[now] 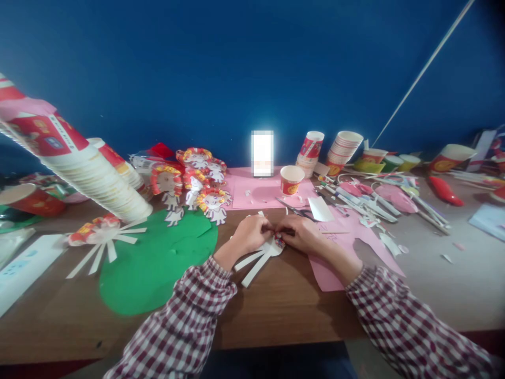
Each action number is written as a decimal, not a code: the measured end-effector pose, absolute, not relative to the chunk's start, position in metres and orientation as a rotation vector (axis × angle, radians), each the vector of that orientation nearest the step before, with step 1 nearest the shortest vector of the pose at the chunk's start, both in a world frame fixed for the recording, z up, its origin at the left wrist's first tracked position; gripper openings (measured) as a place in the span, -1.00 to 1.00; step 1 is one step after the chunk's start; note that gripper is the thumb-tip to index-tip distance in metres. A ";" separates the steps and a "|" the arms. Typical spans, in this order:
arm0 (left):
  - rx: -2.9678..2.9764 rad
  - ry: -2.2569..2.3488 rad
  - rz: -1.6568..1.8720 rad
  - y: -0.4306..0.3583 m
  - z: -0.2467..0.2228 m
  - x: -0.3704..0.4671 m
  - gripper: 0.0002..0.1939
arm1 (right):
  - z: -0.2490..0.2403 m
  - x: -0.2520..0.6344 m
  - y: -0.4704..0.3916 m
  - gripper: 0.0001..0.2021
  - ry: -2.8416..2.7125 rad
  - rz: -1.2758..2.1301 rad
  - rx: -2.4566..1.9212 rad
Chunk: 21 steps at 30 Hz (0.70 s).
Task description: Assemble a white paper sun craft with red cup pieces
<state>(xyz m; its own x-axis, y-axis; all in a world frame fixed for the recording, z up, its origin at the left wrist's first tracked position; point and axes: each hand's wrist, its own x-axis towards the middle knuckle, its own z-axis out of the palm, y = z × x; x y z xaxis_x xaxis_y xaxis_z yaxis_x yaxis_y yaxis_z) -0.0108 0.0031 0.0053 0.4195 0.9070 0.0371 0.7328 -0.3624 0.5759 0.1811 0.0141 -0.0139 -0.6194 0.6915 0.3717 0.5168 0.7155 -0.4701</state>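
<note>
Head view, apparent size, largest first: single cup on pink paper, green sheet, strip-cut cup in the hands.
1. Green sheet
2. Strip-cut cup, partly hidden, so judged on its visible spread
3. Single cup

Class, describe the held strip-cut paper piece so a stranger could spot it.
On the brown table, find the green sheet, then look right to where the left hand and right hand meet. Held there is the strip-cut paper piece, its white strips fanning toward the lower left. Unlike its lookalike at the green sheet's left edge, it is in both hands.
</note>
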 end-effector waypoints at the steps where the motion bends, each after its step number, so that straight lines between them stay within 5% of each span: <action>1: 2.195 1.388 0.484 0.003 0.005 -0.011 -0.76 | -0.014 0.181 0.014 -0.82 -2.384 0.429 -0.920; 21: 2.216 1.402 0.464 0.003 0.005 -0.010 -0.77 | -0.014 0.181 0.014 -0.82 -2.397 0.443 -0.952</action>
